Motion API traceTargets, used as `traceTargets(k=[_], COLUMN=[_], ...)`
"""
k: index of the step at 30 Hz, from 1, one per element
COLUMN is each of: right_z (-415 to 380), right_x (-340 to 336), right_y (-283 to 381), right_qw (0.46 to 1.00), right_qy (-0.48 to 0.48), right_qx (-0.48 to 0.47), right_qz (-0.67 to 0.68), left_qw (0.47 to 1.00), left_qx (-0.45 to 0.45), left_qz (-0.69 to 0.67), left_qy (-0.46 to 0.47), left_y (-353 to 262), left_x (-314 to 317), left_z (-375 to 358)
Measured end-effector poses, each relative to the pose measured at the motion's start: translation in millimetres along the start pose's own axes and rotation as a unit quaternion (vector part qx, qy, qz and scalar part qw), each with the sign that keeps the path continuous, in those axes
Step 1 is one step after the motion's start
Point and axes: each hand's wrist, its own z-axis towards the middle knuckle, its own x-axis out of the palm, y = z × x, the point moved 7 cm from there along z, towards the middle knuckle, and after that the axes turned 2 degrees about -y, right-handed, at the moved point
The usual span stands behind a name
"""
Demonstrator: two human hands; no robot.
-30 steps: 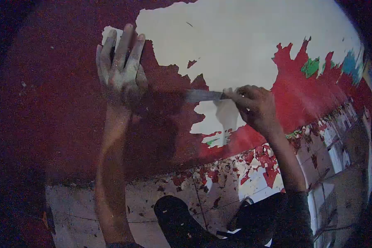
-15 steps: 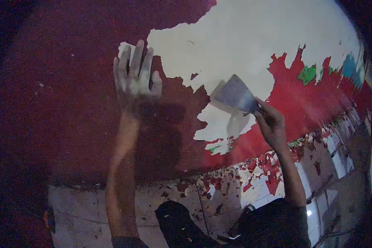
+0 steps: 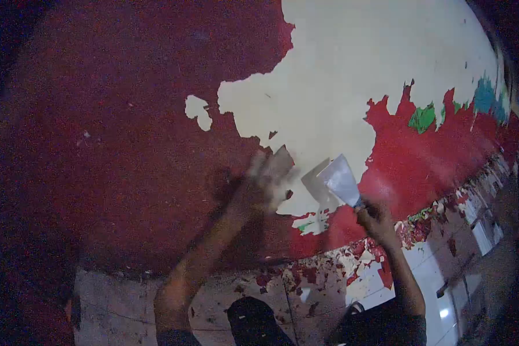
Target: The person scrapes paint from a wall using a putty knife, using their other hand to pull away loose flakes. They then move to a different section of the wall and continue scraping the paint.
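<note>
Pale floor tiles (image 3: 112, 297) (a bright glint (image 3: 444, 313) at lower right) show thin dark joints (image 3: 289, 304).

Wall (image 3: 127, 132) ahead, floor (image 3: 115, 300) along its foot. Large bare patch (image 3: 328, 69) on the wall, centre to right; small bare patch (image 3: 199, 112) just left of it. Scraper (image 3: 339, 180) in right hand (image 3: 378, 219), in front of the large patch's lower part — right of left hand (image 3: 271, 179). Paint flakes (image 3: 363, 259) on the floor, mostly centre to right.

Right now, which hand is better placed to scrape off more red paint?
Likely the right hand: it holds the scraper, blade near the red paint. The left hand, though blurred, shows no tool.
</note>
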Motion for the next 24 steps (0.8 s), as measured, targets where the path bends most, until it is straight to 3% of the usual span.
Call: traceTargets(k=[2,3,4,5,8,10,13,17,24], right_z=[3.3,3.8,12.4,14.4,21.0,25.4,30.2,46.9,45.9], right_x=[18.2,27.5,34.2,40.4,63.0,71.8,82.1,92.8,143.5], right_y=[20.0,28.9,23.5,34.5,63.1,46.5,60.1,88.7,96.5], right_qw=[0.998,0.996,0.997,0.994,0.987,0.992,0.996,0.997,0.991], right_qy=[0.007,0.011,-0.003,-0.01,-0.017,-0.012,-0.032,-0.046,-0.032], right_qx=[0.051,0.078,0.01,0.009,0.003,-0.023,-0.049,-0.058,-0.061], right_qz=[0.035,0.052,0.081,0.109,0.159,0.124,0.06,0.034,0.116], left_qw=[0.974,0.991,0.997,0.992,0.973,0.995,0.993,0.984,0.992], left_qx=[-0.184,-0.112,-0.041,0.029,0.14,0.088,-0.054,-0.151,-0.088], left_qz=[0.089,0.068,0.047,0.025,-0.053,0.035,0.046,-0.014,0.04], left_qy=[-0.094,-0.022,0.051,0.124,0.176,-0.015,-0.096,-0.093,-0.075], left_y=[41.8,39.3,35.8,29.4,10.9,35.2,67.2,76.6,90.6], left_x=[-54.6,-45.6,-36.7,-27.5,0.4,-46.2,-82.5,-70.0,-45.8], left_z=[29.2,33.9,33.7,30.5,11.6,23.7,13.4,-23.0,20.2])
